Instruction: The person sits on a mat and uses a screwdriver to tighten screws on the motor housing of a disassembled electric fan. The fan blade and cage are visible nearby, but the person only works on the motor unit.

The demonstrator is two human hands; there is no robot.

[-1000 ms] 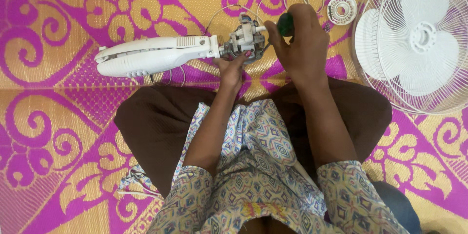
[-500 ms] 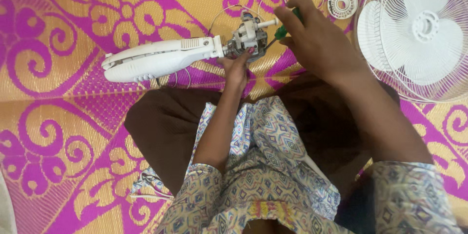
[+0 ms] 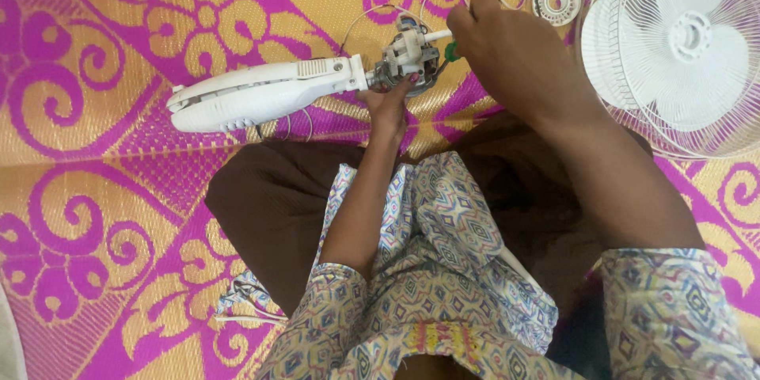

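Fan motor (image 3: 408, 55) with its white neck housing (image 3: 261, 95) lies on the magenta-and-yellow mat (image 3: 119, 24) just past the person's knees, much where it lay half a second ago. Left hand (image 3: 388, 103) stays pressed up against the motor's underside, fingers curled on it. Right hand (image 3: 507, 47) remains closed around a green-handled screwdriver (image 3: 451, 51) set against the motor's side, barely shifted. White fan guard with blades (image 3: 681, 47) rests well apart at right.
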